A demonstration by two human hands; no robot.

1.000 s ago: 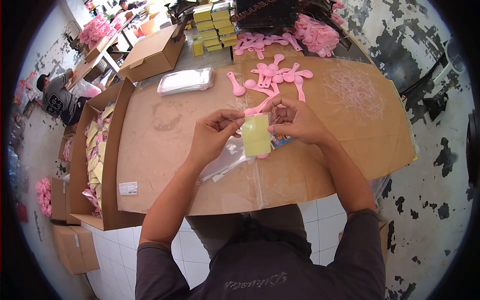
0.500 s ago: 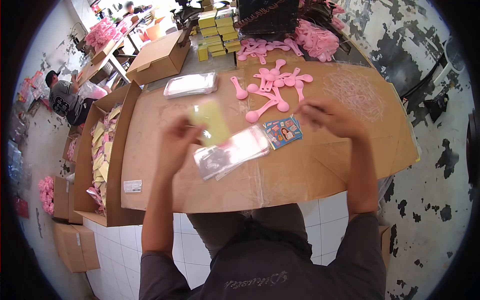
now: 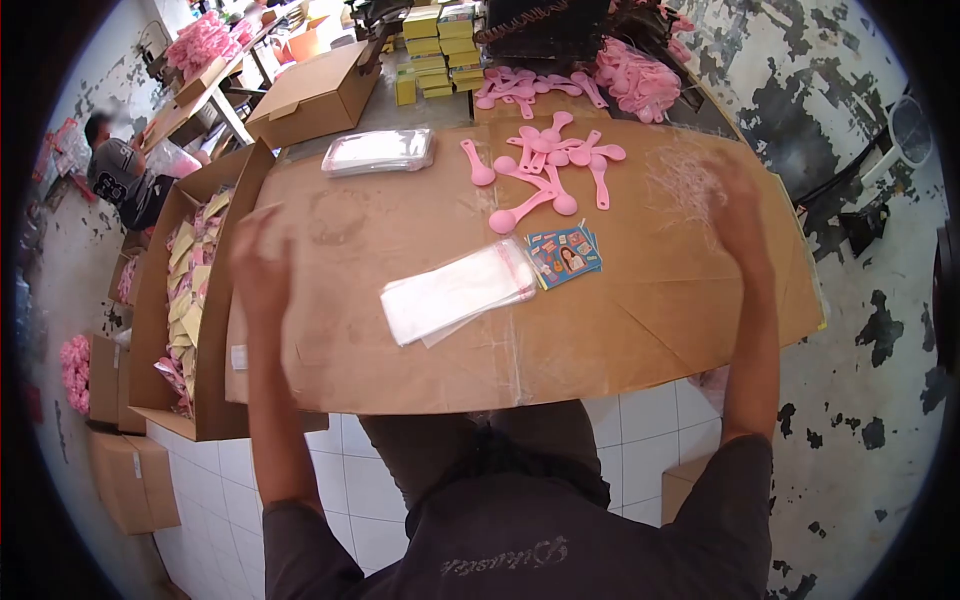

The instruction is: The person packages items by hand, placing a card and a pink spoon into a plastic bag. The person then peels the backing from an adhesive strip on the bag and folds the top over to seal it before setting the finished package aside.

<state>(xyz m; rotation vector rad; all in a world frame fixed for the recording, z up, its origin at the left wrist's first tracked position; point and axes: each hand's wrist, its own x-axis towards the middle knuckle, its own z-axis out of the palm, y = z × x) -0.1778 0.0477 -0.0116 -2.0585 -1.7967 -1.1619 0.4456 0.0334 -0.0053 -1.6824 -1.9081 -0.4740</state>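
Observation:
My left hand (image 3: 262,260) is over the left side of the cardboard-covered table, beside the long open box (image 3: 225,300). Its fingers are apart and nothing shows between them. At the right, my right hand (image 3: 735,205) reaches the heap of thin clear strips (image 3: 685,180); motion blurs its fingers. Clear plastic sleeves (image 3: 450,292) lie at the middle, touching a small stack of blue printed cards (image 3: 565,255). Behind the cards are loose pink spoons (image 3: 540,150). Another stack of clear sleeves (image 3: 378,152) lies further back to the left.
Yellow-edged card stacks (image 3: 440,55) stand at the back, near a closed carton (image 3: 315,95) and a bundle of wrapped pink spoons (image 3: 637,80). Packed yellow and pink items (image 3: 190,290) fill the long box. A person (image 3: 125,175) sits at the far left.
My left hand has moved left, and the yellowish card it held no longer shows in it. My right hand has gone from beside the blue cards to the clear strips. The view has shifted slightly.

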